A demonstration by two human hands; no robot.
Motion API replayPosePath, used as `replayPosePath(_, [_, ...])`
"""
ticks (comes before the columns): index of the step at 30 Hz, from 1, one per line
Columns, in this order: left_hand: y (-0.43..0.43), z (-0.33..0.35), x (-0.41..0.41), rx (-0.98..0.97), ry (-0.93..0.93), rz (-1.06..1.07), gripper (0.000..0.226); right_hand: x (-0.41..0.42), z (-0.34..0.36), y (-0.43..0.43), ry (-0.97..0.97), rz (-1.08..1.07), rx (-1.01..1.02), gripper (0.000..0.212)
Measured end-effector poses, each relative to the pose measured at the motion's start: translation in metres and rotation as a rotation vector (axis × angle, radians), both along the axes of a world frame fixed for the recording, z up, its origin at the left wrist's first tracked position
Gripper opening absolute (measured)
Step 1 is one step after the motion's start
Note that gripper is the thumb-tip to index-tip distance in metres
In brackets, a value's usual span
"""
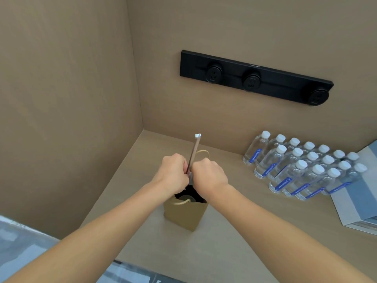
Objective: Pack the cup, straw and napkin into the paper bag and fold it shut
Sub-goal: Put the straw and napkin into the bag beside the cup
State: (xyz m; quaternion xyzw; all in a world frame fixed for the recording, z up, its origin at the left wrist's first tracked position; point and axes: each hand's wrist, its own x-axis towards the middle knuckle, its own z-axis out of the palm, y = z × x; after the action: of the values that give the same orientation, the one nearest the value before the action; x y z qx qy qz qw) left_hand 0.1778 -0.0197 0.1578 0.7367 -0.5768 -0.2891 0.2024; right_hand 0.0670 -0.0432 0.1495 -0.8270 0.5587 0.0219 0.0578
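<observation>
A small brown paper bag (186, 215) stands upright on the counter (234, 231), its top open. Inside it I glimpse a dark cup (188, 198) with a round lid. My left hand (173, 172) and my right hand (210, 174) are clenched side by side just above the bag's mouth. A long thin wrapped straw (194, 151) rises between them, tilted slightly right, its lower end toward the bag. The left hand's fingers grip the straw; the right hand seems closed on the far rim or handle (204, 154) of the bag. The napkin is hidden from me.
Several small water bottles (302, 168) with white caps stand in rows at the right. A grey-white box (359, 205) lies beyond them at the right edge. A black socket strip (255, 76) is fixed to the back wall. A side wall closes the left.
</observation>
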Motion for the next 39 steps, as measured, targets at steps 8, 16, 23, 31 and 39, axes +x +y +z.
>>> replayPosePath(8, [-0.003, -0.005, -0.008, 0.201, -0.137, -0.151, 0.019, 0.008, -0.012, -0.007, 0.051, -0.024, 0.134, 0.021])
replayPosePath(16, [-0.01, -0.025, 0.002, 0.145, -0.245, -0.091, 0.013, 0.005, -0.017, -0.014, 0.077, -0.046, 0.167, 0.02])
replayPosePath(23, [-0.021, -0.032, 0.006, 0.109, -0.233, -0.058, 0.009, 0.003, -0.02, -0.018, 0.078, -0.015, 0.178, 0.022])
replayPosePath(31, [-0.035, -0.03, 0.006, 0.134, -0.256, -0.086, 0.013, 0.001, -0.023, -0.02, 0.067, 0.027, 0.135, 0.02])
replayPosePath(39, [-0.035, -0.027, 0.014, 0.117, -0.26, -0.092, 0.027, 0.006, -0.026, -0.019, 0.154, 0.078, 0.094, 0.02])
